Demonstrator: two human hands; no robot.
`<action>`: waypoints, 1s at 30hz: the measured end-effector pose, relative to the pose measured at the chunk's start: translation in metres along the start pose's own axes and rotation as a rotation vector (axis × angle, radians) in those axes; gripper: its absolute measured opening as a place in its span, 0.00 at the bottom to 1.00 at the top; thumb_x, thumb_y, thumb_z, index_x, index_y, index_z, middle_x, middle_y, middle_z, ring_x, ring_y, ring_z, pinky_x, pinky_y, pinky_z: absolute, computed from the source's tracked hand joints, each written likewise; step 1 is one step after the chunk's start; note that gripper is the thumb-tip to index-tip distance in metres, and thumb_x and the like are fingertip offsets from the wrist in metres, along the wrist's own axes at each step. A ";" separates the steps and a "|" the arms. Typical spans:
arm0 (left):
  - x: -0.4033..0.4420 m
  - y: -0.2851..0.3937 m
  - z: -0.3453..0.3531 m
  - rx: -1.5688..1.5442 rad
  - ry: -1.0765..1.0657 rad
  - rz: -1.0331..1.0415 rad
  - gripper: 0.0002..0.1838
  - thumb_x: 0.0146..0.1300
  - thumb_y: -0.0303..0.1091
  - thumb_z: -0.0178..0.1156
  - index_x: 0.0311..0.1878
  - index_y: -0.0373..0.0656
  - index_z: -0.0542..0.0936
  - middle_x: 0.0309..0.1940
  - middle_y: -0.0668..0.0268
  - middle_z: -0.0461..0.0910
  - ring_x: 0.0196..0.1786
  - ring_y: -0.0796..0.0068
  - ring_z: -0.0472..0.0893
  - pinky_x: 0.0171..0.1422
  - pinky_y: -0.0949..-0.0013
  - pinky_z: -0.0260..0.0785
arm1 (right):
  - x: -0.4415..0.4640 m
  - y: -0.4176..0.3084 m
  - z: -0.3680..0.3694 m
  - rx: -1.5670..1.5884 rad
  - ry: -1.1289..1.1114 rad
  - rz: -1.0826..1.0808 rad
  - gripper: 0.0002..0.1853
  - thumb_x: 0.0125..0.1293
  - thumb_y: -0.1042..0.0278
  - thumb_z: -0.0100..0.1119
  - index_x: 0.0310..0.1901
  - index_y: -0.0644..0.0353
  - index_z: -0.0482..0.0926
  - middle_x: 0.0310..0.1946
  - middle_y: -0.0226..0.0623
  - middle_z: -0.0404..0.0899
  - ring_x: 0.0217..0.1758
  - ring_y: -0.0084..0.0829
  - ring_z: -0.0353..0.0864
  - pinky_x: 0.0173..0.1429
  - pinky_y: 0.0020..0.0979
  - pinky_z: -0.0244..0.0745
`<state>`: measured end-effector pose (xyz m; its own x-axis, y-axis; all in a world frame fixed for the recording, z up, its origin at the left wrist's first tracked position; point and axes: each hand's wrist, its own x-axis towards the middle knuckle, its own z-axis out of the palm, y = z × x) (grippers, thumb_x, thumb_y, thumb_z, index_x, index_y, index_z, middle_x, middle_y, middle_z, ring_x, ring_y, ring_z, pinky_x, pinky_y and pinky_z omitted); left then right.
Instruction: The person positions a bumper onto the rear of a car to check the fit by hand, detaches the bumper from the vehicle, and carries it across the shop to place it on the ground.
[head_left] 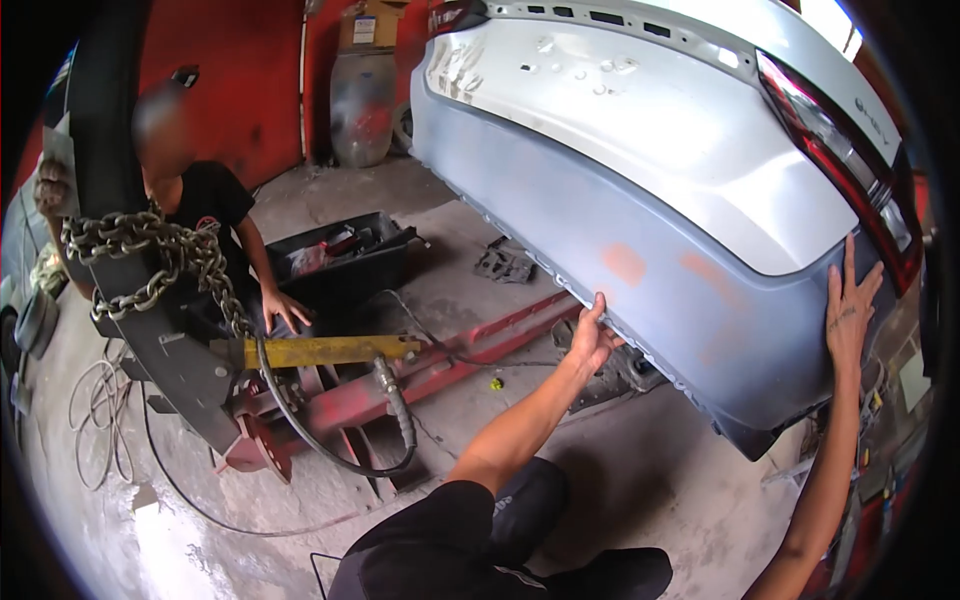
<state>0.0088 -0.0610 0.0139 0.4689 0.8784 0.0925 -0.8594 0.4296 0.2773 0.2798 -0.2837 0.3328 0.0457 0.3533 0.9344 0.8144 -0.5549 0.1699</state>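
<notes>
A grey primed rear bumper with faint orange patches spans the back of a silver car. At its lower edge is my left hand, thumb on the outer face and fingers curled under the lip, so partly hidden. My right hand lies against the bumper's right corner with fingers spread, just below the red tail light. Small writing shows on the back of that hand.
At left, a person in a black shirt crouches behind a dark post wrapped in chain. A yellow hydraulic ram and red beam cross the floor with hoses. Behind them sits a black bin of parts.
</notes>
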 end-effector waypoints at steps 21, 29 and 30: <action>-0.004 0.023 0.004 0.080 0.108 -0.033 0.41 0.71 0.65 0.59 0.75 0.44 0.65 0.71 0.55 0.70 0.69 0.49 0.74 0.67 0.29 0.68 | 0.002 -0.003 -0.007 0.074 -0.037 0.002 0.29 0.81 0.36 0.36 0.81 0.20 0.55 0.83 0.61 0.41 0.85 0.65 0.41 0.77 0.75 0.49; -0.001 0.022 0.005 0.053 0.063 -0.050 0.46 0.70 0.64 0.59 0.80 0.45 0.56 0.79 0.52 0.58 0.78 0.44 0.61 0.77 0.28 0.54 | 0.001 -0.003 -0.004 0.090 -0.032 0.018 0.29 0.81 0.34 0.34 0.81 0.19 0.54 0.84 0.58 0.39 0.85 0.66 0.39 0.77 0.76 0.45; 0.002 0.021 0.002 0.056 0.061 -0.053 0.46 0.70 0.64 0.59 0.80 0.45 0.56 0.79 0.52 0.58 0.78 0.44 0.61 0.77 0.28 0.54 | 0.000 -0.002 -0.003 0.088 -0.032 0.022 0.29 0.81 0.34 0.34 0.81 0.19 0.54 0.84 0.58 0.39 0.85 0.66 0.39 0.77 0.76 0.45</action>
<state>-0.0075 -0.0505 0.0213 0.4988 0.8665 0.0182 -0.8201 0.4651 0.3333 0.2759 -0.2847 0.3339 0.0814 0.3661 0.9270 0.8605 -0.4952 0.1199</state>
